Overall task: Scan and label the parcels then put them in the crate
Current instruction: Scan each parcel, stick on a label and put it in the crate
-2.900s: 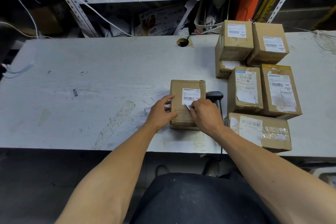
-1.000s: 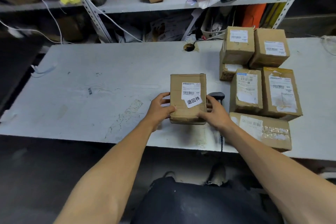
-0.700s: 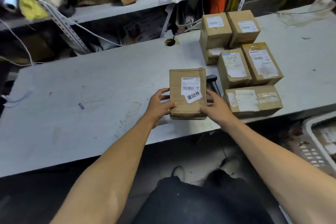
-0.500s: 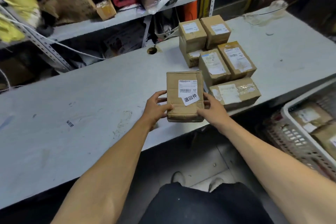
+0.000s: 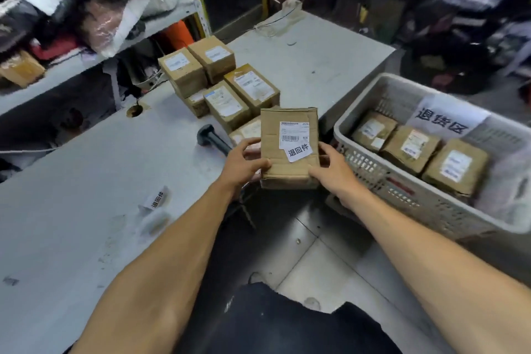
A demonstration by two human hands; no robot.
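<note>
Head view: grey table (image 5: 86,181), then the white crate (image 5: 408,195) beside it, three parcels already inside. Both hands carry the labelled parcel (image 5: 290,149) above the floor gap between them. Best to swing it over the rim and lower it flat into free space. Left hand (image 5: 244,162) and right hand (image 5: 333,169) clamp opposite sides, fingers curled around its edges.

Crate (image 5: 396,181) cut off by right edge.
</note>
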